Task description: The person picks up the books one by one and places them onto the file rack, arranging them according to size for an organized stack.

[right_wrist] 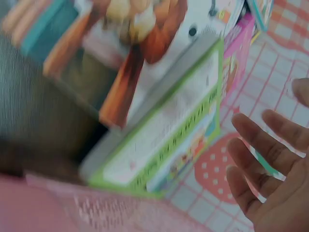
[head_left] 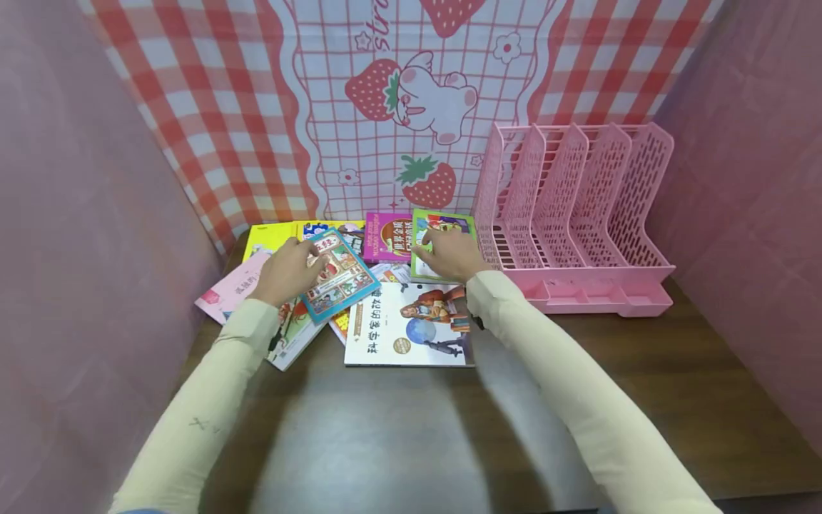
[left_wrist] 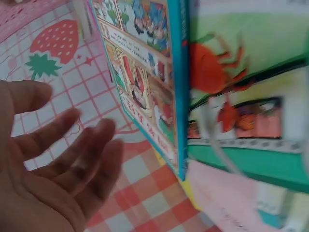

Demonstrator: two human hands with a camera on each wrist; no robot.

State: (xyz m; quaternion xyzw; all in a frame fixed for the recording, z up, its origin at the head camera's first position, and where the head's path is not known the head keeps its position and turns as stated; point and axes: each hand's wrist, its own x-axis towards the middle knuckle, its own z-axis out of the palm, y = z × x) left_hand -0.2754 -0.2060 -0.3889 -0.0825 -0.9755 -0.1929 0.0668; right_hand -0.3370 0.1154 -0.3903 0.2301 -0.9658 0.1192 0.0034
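My left hand (head_left: 285, 271) hovers at the left edge of a blue-bordered comic-style book (head_left: 340, 275). In the left wrist view its fingers (left_wrist: 96, 159) are loosely bent and apart from that book, with nothing in them. Above a green-bordered book (head_left: 427, 264) at the back is my right hand (head_left: 454, 253). The right wrist view shows its fingers (right_wrist: 256, 179) spread and holding nothing, beside the green book's cover. A large white picture book (head_left: 385, 328) lies in front. A magenta book (head_left: 379, 239) touches the green one's left side.
More books overlap at the left: a pink one (head_left: 225, 289), a yellow one (head_left: 270, 235) and a green-and-white one (head_left: 295, 339). A pink slotted file rack (head_left: 591, 278) stands right of the books on the dark wooden table (head_left: 385, 442). Behind hangs a strawberry-print cloth (head_left: 411, 164).
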